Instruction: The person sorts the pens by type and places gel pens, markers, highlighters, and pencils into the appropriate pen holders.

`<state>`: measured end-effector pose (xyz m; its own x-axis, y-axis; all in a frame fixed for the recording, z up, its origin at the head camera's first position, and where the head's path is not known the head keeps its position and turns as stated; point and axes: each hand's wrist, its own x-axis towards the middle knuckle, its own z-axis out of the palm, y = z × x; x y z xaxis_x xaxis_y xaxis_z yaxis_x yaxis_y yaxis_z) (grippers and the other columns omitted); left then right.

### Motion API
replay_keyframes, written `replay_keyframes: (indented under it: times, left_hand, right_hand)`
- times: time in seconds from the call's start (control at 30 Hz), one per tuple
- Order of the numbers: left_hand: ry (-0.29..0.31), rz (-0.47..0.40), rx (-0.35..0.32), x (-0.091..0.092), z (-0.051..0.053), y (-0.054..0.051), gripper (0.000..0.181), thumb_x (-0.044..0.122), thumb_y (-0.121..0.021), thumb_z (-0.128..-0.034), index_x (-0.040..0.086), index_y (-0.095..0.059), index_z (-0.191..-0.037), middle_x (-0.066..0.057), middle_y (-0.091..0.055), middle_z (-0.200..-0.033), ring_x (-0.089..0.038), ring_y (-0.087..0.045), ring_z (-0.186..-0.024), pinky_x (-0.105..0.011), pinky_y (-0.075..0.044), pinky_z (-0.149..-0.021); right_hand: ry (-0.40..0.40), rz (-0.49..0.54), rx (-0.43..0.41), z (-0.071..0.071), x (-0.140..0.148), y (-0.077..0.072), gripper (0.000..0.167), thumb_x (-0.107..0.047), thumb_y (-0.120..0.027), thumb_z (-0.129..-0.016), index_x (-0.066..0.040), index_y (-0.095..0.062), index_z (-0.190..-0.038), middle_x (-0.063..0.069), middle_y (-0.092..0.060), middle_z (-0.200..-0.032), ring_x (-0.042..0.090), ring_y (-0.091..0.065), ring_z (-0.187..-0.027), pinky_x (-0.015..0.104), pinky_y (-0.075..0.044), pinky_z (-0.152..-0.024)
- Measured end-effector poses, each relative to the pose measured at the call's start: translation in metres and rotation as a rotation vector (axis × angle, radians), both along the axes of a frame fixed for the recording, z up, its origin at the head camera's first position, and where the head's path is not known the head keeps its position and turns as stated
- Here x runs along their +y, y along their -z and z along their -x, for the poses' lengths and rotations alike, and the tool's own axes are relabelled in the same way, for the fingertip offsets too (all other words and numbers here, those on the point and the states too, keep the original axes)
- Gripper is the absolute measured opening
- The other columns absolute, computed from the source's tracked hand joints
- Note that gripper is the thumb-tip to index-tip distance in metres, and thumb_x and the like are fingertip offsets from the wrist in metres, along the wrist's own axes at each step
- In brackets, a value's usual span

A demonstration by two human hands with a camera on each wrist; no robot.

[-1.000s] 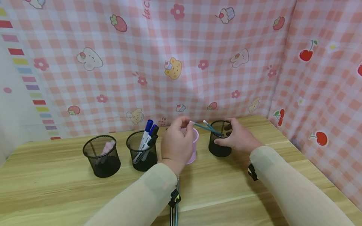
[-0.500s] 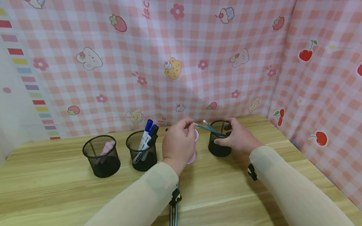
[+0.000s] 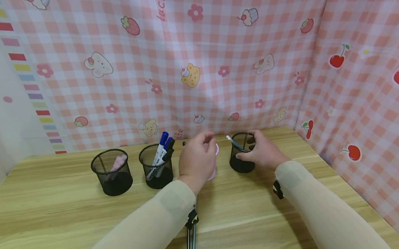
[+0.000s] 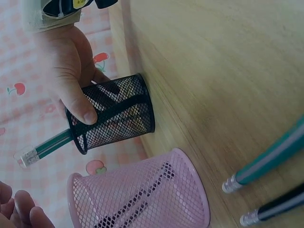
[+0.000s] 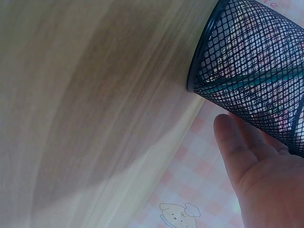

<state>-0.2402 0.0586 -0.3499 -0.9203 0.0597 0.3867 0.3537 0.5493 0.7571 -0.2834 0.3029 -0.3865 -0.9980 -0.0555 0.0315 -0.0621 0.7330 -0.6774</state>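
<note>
At the right, my right hand point(image 3: 264, 152) holds a black mesh pen holder point(image 3: 241, 166), its thumb lying across the mesh in the left wrist view. Green pencils point(image 4: 52, 143) lean out of that holder, eraser ends up; they overlap, so their number is unclear. My left hand point(image 3: 197, 158) hovers at a pink mesh pen holder point(image 3: 212, 176), mostly covering it in the head view. Its fingers bend loosely and nothing shows between them. Dark slender items show through the pink mesh point(image 4: 142, 194). A green pencil point(image 4: 270, 156) and a black pencil point(image 4: 280, 205) lie under the left forearm.
Left of the hands stand two more black mesh holders: one with markers point(image 3: 160, 156), the other with a pale pink item point(image 3: 118, 162). A checked cloth point(image 3: 189, 38) hangs behind the wooden table point(image 3: 66, 224), and another borders its right side.
My left hand has let go of the pencil end it pinched, and that pencil now leans beside the other in the right holder. The right hand has stayed in place.
</note>
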Motion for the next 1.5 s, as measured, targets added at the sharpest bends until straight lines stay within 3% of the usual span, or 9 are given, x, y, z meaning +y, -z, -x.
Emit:
replay_keyframes:
  times: [0.3, 0.57, 0.7, 0.87, 1.1, 1.2, 1.4, 1.5]
  left_hand:
    - [0.062, -0.001, -0.028, -0.014, -0.008, 0.001, 0.034, 0.038, -0.058, -0.1066, 0.021, -0.068, -0.134, 0.004, -0.075, -0.126, -0.019, -0.071, -0.117, -0.042, -0.056, -0.102]
    - [0.158, 0.136, 0.048, -0.03, -0.019, 0.009, 0.025, 0.034, -0.061, -0.1072, 0.021, -0.07, -0.127, 0.006, -0.075, -0.118, -0.015, -0.075, -0.103, -0.04, -0.06, -0.089]
    - [0.199, 0.228, 0.044, -0.038, -0.027, 0.009, 0.027, 0.037, -0.061, -0.1075, 0.022, -0.069, -0.128, 0.006, -0.075, -0.12, -0.014, -0.074, -0.104, -0.041, -0.06, -0.087]
    - [0.22, 0.36, 0.004, -0.047, -0.035, 0.011, 0.034, 0.042, -0.063, -0.1057, 0.019, -0.07, -0.129, 0.002, -0.076, -0.122, -0.017, -0.072, -0.107, -0.042, -0.06, -0.091]
    - [0.25, 0.532, -0.107, -0.062, -0.039, 0.021, 0.04, 0.042, -0.067, -0.1034, 0.018, -0.067, -0.136, -0.001, -0.076, -0.12, -0.017, -0.072, -0.098, -0.041, -0.061, -0.082]
    - [0.259, 0.608, -0.159, -0.068, -0.039, 0.027, 0.046, 0.04, -0.07, -0.1018, 0.015, -0.064, -0.139, -0.002, -0.075, -0.118, -0.019, -0.072, -0.102, -0.043, -0.06, -0.086]
    - [0.267, 0.714, -0.235, -0.08, -0.041, 0.038, 0.056, 0.042, -0.07, -0.1008, 0.01, -0.061, -0.145, -0.008, -0.07, -0.138, -0.029, -0.068, -0.126, -0.049, -0.054, -0.107]
    - [0.267, 0.73, -0.268, -0.085, -0.042, 0.041, 0.053, 0.043, -0.071, -0.0999, 0.009, -0.063, -0.14, -0.005, -0.075, -0.123, -0.026, -0.071, -0.113, -0.049, -0.056, -0.103]
  right_hand:
    - [0.013, -0.015, -0.003, 0.001, -0.001, 0.0, 0.097, -0.043, -0.084, -0.089, -0.01, -0.028, -0.16, 0.021, -0.049, -0.152, 0.042, -0.051, -0.141, 0.058, -0.047, -0.113]
    - [0.003, -0.007, 0.002, 0.0, -0.001, -0.001, 0.096, -0.041, -0.084, -0.089, -0.01, -0.028, -0.16, 0.022, -0.05, -0.152, 0.042, -0.05, -0.142, 0.058, -0.046, -0.114]
    - [-0.003, -0.006, 0.006, 0.0, -0.001, 0.0, 0.096, -0.042, -0.084, -0.089, -0.009, -0.029, -0.159, 0.023, -0.05, -0.152, 0.043, -0.05, -0.142, 0.058, -0.046, -0.114]
    - [-0.001, -0.01, 0.001, 0.0, 0.0, 0.0, 0.096, -0.041, -0.084, -0.089, -0.008, -0.028, -0.16, 0.023, -0.049, -0.152, 0.043, -0.049, -0.143, 0.058, -0.046, -0.114]
    - [0.012, -0.03, -0.001, 0.0, -0.001, -0.001, 0.096, -0.04, -0.083, -0.09, -0.007, -0.026, -0.16, 0.023, -0.051, -0.151, 0.042, -0.05, -0.143, 0.059, -0.044, -0.115]
    - [0.013, -0.033, -0.003, 0.0, -0.001, -0.001, 0.096, -0.04, -0.083, -0.09, -0.006, -0.026, -0.161, 0.024, -0.051, -0.151, 0.042, -0.049, -0.143, 0.059, -0.044, -0.115]
    - [0.018, -0.027, -0.019, 0.0, -0.001, -0.002, 0.098, -0.04, -0.082, -0.091, -0.006, -0.024, -0.161, 0.024, -0.051, -0.151, 0.043, -0.049, -0.143, 0.059, -0.045, -0.115]
    - [0.021, -0.025, -0.022, -0.001, -0.001, -0.002, 0.098, -0.04, -0.082, -0.091, -0.006, -0.024, -0.161, 0.024, -0.051, -0.152, 0.043, -0.049, -0.143, 0.059, -0.044, -0.115]
